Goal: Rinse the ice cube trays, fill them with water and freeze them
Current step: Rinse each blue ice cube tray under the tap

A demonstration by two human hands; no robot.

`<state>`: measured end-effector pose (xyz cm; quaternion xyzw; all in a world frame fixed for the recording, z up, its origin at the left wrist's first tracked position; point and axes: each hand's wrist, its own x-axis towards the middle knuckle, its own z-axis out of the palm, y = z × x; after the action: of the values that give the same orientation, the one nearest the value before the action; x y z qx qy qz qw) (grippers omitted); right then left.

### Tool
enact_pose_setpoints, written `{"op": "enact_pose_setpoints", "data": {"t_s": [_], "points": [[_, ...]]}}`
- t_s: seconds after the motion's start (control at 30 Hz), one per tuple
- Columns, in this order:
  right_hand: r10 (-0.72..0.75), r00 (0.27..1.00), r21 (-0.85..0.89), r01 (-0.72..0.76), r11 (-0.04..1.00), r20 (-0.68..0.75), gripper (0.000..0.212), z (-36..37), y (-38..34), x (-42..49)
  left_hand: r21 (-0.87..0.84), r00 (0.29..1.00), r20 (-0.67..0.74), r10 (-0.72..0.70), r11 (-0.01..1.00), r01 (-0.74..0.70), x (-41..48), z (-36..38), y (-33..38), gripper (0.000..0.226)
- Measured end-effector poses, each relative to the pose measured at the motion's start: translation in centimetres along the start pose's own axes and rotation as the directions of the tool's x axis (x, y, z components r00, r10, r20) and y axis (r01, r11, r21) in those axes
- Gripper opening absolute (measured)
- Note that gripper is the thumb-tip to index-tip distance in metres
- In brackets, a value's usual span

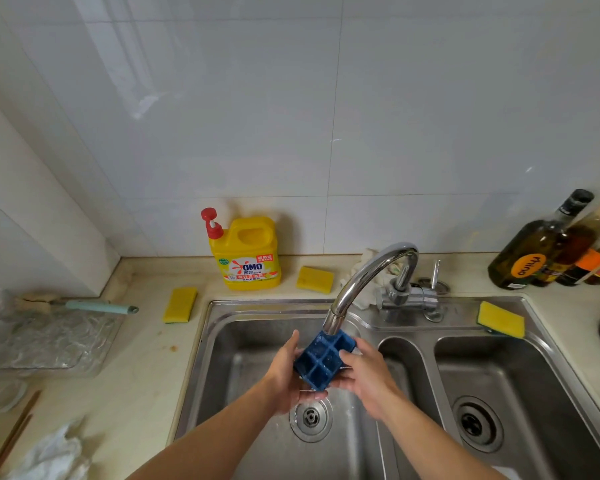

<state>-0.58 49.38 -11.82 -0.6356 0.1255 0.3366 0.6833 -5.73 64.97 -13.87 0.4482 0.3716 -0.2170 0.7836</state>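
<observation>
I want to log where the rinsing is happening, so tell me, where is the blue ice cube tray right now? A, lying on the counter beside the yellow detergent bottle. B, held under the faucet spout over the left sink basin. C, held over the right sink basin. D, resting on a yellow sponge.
B: the left hand and right hand hold the blue ice cube tray right under the faucet spout, above the left sink basin.

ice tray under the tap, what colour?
Dark blue. The tray, gripped by the left hand and right hand, shows best in the head view.
</observation>
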Motion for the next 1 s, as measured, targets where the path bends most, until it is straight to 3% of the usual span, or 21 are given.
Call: {"op": "enact_pose_setpoints", "data": {"t_s": [0.13, 0.23, 0.4, 0.5, 0.57, 0.67, 0.8, 1.0], "points": [[-0.018, 0.999, -0.065, 0.022, 0.998, 0.052, 0.024, -1.4, -0.7, -0.5, 0.007, 0.996, 0.084, -0.039, 0.999, 0.039, 0.4, 0.8, 0.2, 0.083], [-0.056, 0.996, -0.234, 0.07, 0.97, 0.064, 0.021, -2.2, -1.1, -0.5, 0.04, 0.993, 0.1, -0.063, 0.997, 0.059, 0.7, 2.0, 0.2, 0.078], [-0.152, 0.988, -0.617, 0.138, 0.775, 0.029, 0.026, -4.6, -2.0, 0.3, 0.056, 0.999, 0.02, -0.025, 0.998, 0.024, 1.7, 3.0, -0.1, 0.064], [-0.258, 0.961, -0.638, 0.139, 0.757, -0.096, 0.048, -7.4, -3.4, 1.2, -0.014, 0.995, -0.096, 0.026, 1.0, -0.027, 2.5, 3.1, -0.1, 0.056], [-0.348, 0.922, -0.661, 0.155, 0.735, -0.171, 0.049, -9.5, -5.2, 2.2, -0.063, 0.987, -0.152, 0.043, 0.997, -0.053, 2.9, 3.4, 0.2, 0.052], [-0.433, 0.872, -0.668, 0.183, 0.722, -0.228, 0.049, -12.0, -8.3, 4.0, -0.001, 0.974, -0.209, 0.092, 0.996, -0.094, 3.4, 3.8, 0.6, 0.051], [-0.434, 0.866, -0.664, 0.175, 0.727, -0.247, 0.064, -14.4, -11.5, 6.5, 0.037, 0.966, -0.227, 0.121, 0.993, -0.116, 3.6, 4.7, 0.5, 0.042], [-0.398, 0.876, -0.594, 0.171, 0.786, -0.274, 0.064, -15.3, -13.9, 10.1, -0.064, 0.961, -0.26, 0.091, 0.992, -0.111, 3.2, 5.8, -0.2, 0.033]]}}
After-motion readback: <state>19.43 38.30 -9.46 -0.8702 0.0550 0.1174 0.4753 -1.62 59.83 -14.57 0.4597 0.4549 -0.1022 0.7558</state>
